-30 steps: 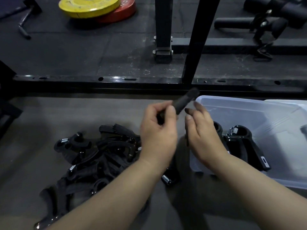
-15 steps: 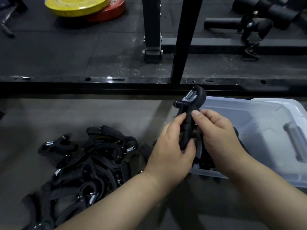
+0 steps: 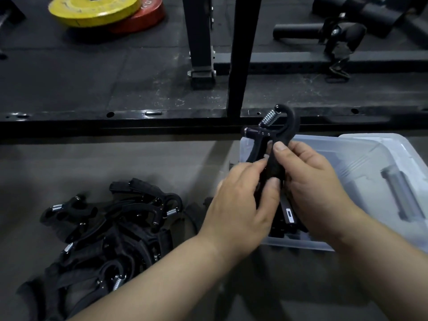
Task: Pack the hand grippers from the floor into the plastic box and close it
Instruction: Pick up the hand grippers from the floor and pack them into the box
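A black hand gripper [image 3: 276,137] with a steel spring stands upright between both hands, over the near left corner of the clear plastic box [image 3: 361,163]. My left hand [image 3: 240,205] wraps its lower handles from the left; my right hand [image 3: 310,181] pinches the upper handle with thumb and fingers. A pile of several black hand grippers [image 3: 111,230] lies on the floor to the left. More grippers [image 3: 288,216] rest inside the box, mostly hidden behind my hands.
The box's translucent lid [image 3: 398,188] lies at the right over the box. A black rack frame rail [image 3: 139,121] and upright post [image 3: 240,54] run just behind. Yellow [image 3: 92,10] and red weight plates [image 3: 148,17] lie far left; padded machine parts [image 3: 342,31] far right.
The held gripper was turned from lying sideways to upright, spring end up, and both hands closed around its handles. The view shifted slightly left and closer.
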{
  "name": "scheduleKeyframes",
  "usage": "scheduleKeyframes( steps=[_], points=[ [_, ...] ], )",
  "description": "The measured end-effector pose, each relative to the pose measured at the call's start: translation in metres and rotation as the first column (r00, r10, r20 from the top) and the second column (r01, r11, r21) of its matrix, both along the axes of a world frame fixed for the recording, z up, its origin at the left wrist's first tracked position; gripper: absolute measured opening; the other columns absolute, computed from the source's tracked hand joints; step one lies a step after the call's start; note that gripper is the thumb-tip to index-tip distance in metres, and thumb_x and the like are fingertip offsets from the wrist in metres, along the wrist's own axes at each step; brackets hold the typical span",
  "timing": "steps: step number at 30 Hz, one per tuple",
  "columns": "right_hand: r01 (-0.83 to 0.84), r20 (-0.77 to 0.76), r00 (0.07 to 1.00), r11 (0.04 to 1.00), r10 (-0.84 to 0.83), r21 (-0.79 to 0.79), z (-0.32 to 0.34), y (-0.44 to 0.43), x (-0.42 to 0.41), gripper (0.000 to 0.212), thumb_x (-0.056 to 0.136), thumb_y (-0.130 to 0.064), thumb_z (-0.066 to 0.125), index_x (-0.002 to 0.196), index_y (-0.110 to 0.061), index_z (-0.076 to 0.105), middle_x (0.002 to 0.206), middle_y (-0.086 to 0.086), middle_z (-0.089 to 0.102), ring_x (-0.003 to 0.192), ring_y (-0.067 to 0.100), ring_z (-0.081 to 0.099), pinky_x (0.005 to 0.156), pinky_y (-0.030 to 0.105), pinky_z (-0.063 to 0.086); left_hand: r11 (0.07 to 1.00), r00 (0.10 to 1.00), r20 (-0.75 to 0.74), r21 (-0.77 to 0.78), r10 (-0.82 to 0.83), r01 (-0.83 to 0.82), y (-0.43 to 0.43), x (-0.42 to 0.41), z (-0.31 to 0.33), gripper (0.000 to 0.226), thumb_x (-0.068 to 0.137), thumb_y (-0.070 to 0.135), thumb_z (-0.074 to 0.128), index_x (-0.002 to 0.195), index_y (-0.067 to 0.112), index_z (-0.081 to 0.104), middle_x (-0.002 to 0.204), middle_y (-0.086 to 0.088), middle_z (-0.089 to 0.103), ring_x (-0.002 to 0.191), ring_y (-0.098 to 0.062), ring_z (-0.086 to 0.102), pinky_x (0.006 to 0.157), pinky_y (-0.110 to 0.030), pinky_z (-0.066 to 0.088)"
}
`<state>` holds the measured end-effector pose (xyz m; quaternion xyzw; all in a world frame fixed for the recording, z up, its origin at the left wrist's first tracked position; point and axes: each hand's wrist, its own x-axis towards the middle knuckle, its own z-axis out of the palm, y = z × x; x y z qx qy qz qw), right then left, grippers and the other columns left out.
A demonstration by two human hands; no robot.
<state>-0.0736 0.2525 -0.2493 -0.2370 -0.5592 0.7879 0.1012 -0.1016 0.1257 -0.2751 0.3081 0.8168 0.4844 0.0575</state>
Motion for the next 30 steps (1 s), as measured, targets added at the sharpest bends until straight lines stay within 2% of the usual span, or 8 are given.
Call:
scheduleKeyframes(
  steps=[4,8,10,13,16,21,26,30],
  points=[
    [0.035,0.022,0.999,0.998,-0.034,-0.052,-0.003,0.004,-0.003,0.036,0.105,-0.027,0.038,0.117,-0.004,0.063,0.109,0.014,0.072,0.105,0.027,0.069,0.099,0.047,0.049,0.963,0.969,-0.008,0.107,0.248,-0.246,0.000,-0.004,0.001,0.028,0.093,0.036,0.044,0.118,0.027,0.053,0.112,0.015,0.044,0.108,-0.012,0.053,0.097,-0.044,0.045],
    [0.011,0.035,0.999,0.982,-0.005,-0.189,-0.006,0.009,-0.001,0.045,0.107,-0.029,0.029,0.127,0.001,0.056,0.115,0.019,0.070,0.109,0.036,0.065,0.090,0.049,0.052,0.997,0.905,0.426,0.067,0.014,-0.047,0.003,-0.013,0.004,0.023,0.097,0.041,0.047,0.118,0.033,0.053,0.099,0.006,0.065,0.091,-0.013,0.064,0.087,-0.048,0.053],
    [-0.015,0.053,0.998,0.984,0.025,-0.179,-0.010,0.012,0.002,0.045,0.107,-0.032,0.030,0.126,0.000,0.056,0.115,0.021,0.069,0.102,0.043,0.064,0.078,0.051,0.054,0.983,0.850,0.526,0.168,-0.030,-0.070,0.005,-0.013,0.005,0.014,0.099,0.026,0.053,0.113,0.026,0.058,0.082,-0.004,0.066,0.068,-0.019,0.063,0.071,-0.047,0.058],
    [-0.022,0.096,0.995,0.990,0.035,-0.137,-0.017,0.018,0.006,0.041,0.103,-0.036,0.041,0.123,-0.006,0.060,0.119,0.022,0.066,0.096,0.040,0.066,0.084,0.055,0.054,0.956,0.808,0.588,0.253,-0.030,-0.148,0.005,-0.015,0.004,0.015,0.100,0.018,0.054,0.112,0.021,0.062,0.076,0.001,0.063,0.067,-0.017,0.059,0.068,-0.035,0.053],
    [-0.154,0.250,0.961,0.978,0.115,0.141,-0.023,0.026,0.010,0.035,0.098,-0.041,0.052,0.110,-0.013,0.069,0.106,0.016,0.072,0.099,0.033,0.070,0.087,0.051,0.055,0.995,0.918,0.396,0.075,0.025,-0.059,0.004,-0.017,-0.002,0.015,0.098,0.036,0.053,0.110,0.033,0.062,0.079,0.014,0.066,0.075,-0.007,0.062,0.078,-0.034,0.053],
    [-0.378,0.519,0.853,0.757,0.060,0.533,-0.020,0.041,0.015,0.030,0.093,-0.037,0.062,0.083,-0.010,0.071,0.059,-0.001,0.067,0.051,0.009,0.061,0.054,0.026,0.048,0.966,0.997,-0.012,-0.249,-0.079,0.073,0.003,-0.020,-0.017,0.026,0.098,0.048,0.043,0.109,0.033,0.061,0.096,0.015,0.063,0.098,-0.008,0.054,0.097,-0.036,0.037],
    [-0.402,0.545,0.836,0.610,-0.059,0.683,-0.021,0.061,0.010,0.025,0.093,-0.024,0.058,0.077,-0.007,0.066,0.066,0.011,0.067,0.059,0.018,0.062,0.058,0.031,0.050,0.977,0.991,-0.091,-0.198,-0.101,0.081,0.003,-0.020,-0.031,0.044,0.100,0.044,0.031,0.128,0.029,0.061,0.124,0.014,0.055,0.125,-0.005,0.038,0.109,-0.025,0.019],
    [-0.514,0.630,0.768,0.478,-0.114,0.712,-0.028,0.075,0.009,0.029,0.094,-0.028,0.054,0.076,-0.007,0.061,0.069,0.011,0.063,0.066,0.026,0.061,0.059,0.032,0.045,0.972,0.998,0.047,-0.228,-0.048,0.057,0.002,-0.031,-0.046,0.045,0.101,0.017,0.038,0.146,0.020,0.042,0.156,0.011,0.031,0.145,-0.005,0.020,0.121,-0.035,0.016]
  ],
)
